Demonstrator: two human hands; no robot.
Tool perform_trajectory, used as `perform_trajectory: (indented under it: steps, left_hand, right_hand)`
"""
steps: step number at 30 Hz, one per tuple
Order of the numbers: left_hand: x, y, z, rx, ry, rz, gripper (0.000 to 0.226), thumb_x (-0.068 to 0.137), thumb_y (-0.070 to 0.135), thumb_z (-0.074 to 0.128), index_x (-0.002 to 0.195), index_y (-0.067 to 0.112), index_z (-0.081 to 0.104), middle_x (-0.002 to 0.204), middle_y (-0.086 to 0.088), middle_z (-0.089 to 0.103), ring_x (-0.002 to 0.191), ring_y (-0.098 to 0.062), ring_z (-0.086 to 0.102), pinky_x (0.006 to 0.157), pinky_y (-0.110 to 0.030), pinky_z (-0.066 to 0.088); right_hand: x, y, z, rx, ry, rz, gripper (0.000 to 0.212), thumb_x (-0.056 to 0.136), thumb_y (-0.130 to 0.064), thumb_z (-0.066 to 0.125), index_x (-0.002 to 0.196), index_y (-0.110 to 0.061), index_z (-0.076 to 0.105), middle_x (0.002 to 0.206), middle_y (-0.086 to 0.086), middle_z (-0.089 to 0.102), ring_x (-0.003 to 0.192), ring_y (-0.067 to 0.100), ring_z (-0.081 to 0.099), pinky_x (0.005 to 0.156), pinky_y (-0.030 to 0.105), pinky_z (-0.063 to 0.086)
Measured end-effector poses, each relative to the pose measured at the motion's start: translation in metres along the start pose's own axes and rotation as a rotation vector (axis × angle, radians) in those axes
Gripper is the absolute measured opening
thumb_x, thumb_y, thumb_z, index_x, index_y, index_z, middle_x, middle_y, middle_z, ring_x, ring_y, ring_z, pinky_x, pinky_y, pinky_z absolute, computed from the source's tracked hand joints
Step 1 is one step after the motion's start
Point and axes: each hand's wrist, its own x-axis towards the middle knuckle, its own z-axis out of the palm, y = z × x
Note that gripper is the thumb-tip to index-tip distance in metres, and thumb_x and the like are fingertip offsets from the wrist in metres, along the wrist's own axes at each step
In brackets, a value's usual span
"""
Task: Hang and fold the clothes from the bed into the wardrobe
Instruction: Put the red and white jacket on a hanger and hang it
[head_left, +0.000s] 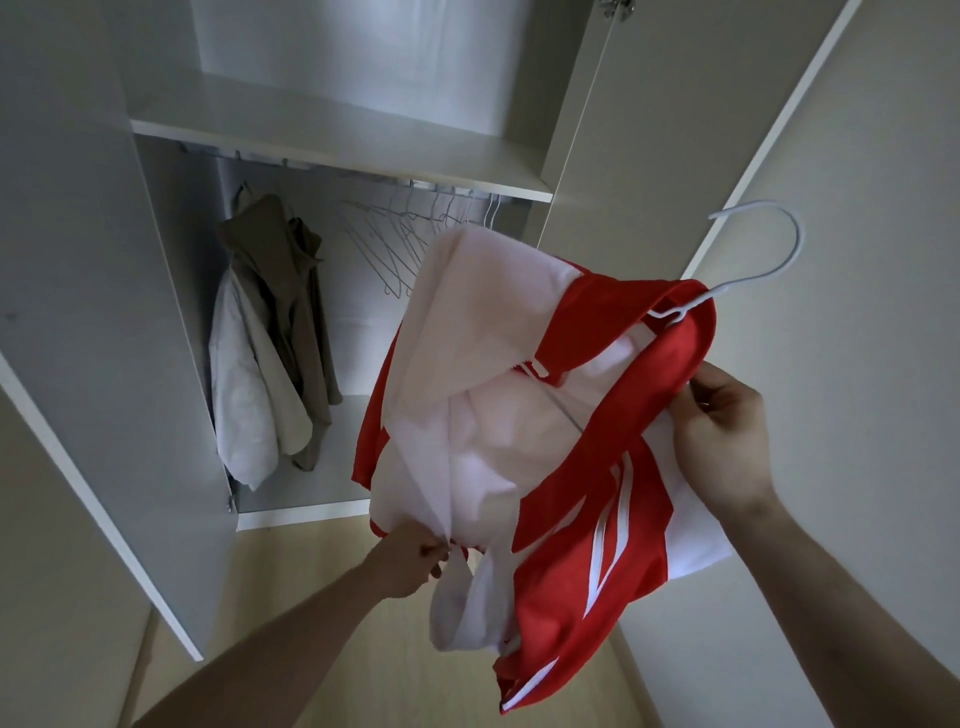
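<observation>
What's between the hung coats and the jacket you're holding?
In the head view, a row of bare wire hangers on the rail lies between the coats and the red-and-white jacket; nothing else.

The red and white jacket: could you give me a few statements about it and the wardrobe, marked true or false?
1. The red and white jacket already hangs on the wardrobe rail. False: the person holds it up in front of the open wardrobe.
2. A white hanger sticks out at the jacket's collar. True.
3. The left hand pinches the jacket's lower front. True.
4. The right hand grips the hanger's hook. False: its fingers hold the red fabric below the hook.
5. Empty hangers hang on the rail. True.
6. The wardrobe holds no clothes. False: beige and white coats hang at the left.
</observation>
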Motion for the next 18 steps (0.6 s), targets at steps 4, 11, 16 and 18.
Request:
perform_trajectory:
  steps: [4, 11, 16, 18]
  left_hand:
    - [-0.009, 0.004, -0.008, -0.046, -0.012, -0.102, 0.034, 0.105, 0.017, 0.05, 0.077, 0.011, 0.069, 0.074, -0.001, 0.069, 0.069, -0.013, 0.059, 0.07, -0.025, 0.047]
    - [-0.03, 0.029, -0.017, -0.597, 0.168, -0.193, 0.016, 0.096, 0.025, 0.059, 0.085, 0.016, 0.067, 0.078, 0.002, 0.066, 0.079, -0.015, 0.057, 0.067, -0.031, 0.04]
    - [-0.046, 0.009, -0.008, -1.078, 0.073, -0.313, 0.014, 0.087, 0.027, 0.062, 0.085, 0.014, 0.063, 0.086, -0.003, 0.063, 0.082, -0.027, 0.059, 0.067, -0.034, 0.049]
    - [-0.046, 0.01, -0.005, -1.058, 0.027, -0.302, 0.014, 0.088, 0.027, 0.062, 0.088, 0.013, 0.065, 0.092, -0.005, 0.068, 0.085, -0.027, 0.061, 0.073, -0.036, 0.052]
  right_hand:
    - [-0.007, 0.022, 0.0, -0.086, 0.013, 0.075, 0.031, 0.102, -0.007, 0.048, 0.086, -0.013, 0.074, 0.081, 0.005, 0.075, 0.079, 0.026, 0.07, 0.073, 0.033, 0.058]
    - [-0.02, 0.038, 0.013, -0.076, 0.006, 0.154, 0.034, 0.1, -0.007, 0.049, 0.077, -0.018, 0.071, 0.073, 0.002, 0.072, 0.066, 0.018, 0.064, 0.061, 0.024, 0.053]
    - [-0.023, 0.04, 0.01, -0.032, 0.028, 0.153, 0.032, 0.102, -0.012, 0.047, 0.081, -0.015, 0.072, 0.078, 0.003, 0.074, 0.072, 0.014, 0.069, 0.065, 0.019, 0.057]
    - [-0.025, 0.043, 0.004, -0.033, 0.054, 0.161, 0.03, 0.1, -0.013, 0.048, 0.081, -0.013, 0.07, 0.078, 0.007, 0.072, 0.072, 0.014, 0.066, 0.068, 0.024, 0.056]
